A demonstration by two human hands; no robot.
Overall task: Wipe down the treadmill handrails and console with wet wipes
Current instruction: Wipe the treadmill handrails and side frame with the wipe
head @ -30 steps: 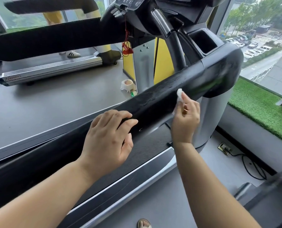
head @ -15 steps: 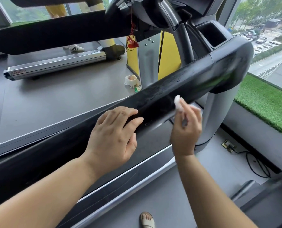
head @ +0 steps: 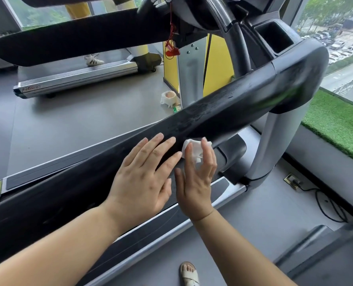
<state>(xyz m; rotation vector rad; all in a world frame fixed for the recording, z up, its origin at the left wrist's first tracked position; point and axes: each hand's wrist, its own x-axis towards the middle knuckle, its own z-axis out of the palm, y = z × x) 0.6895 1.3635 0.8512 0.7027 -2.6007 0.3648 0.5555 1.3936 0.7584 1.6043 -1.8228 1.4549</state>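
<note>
Two hands are working the near handrail [head: 223,108], the broad black bar that climbs diagonally from lower left towards the machine's front. The left hand [head: 142,178] lies flat on it, fingers straight and spread, gripping nothing. Just beside it, the right hand [head: 196,188] also has its fingers extended, pressing a crumpled white wet wipe [head: 194,148] against the rail's lower edge, thumb held apart. Higher up, the rail's top carries a dull, streaky sheen.

Beyond the rail is a grey floor [head: 78,120], with a second treadmill [head: 78,77] parked across it. A yellow panel [head: 218,65] stands behind the silver post [head: 190,75]. To the right, a strip of green turf [head: 336,124] runs along the window [head: 342,46], with parked cars and a road far below. A floor socket [head: 293,179] sits near the curved upright, and a black cable [head: 326,205] loops away from it.

Now the hard parts. The console [head: 192,13] is cut off by the top edge, so only its underside shows, with a red safety key [head: 171,50] dangling below and an open pocket [head: 274,37] to the right. The far handrail [head: 78,38] hides most of the person on the second treadmill, leaving a white sneaker [head: 93,59] and yellow trouser legs. A small white wrapped object [head: 168,99] on the floor is too unclear to name. A sandalled foot [head: 189,273] pokes in at the bottom edge.
</note>
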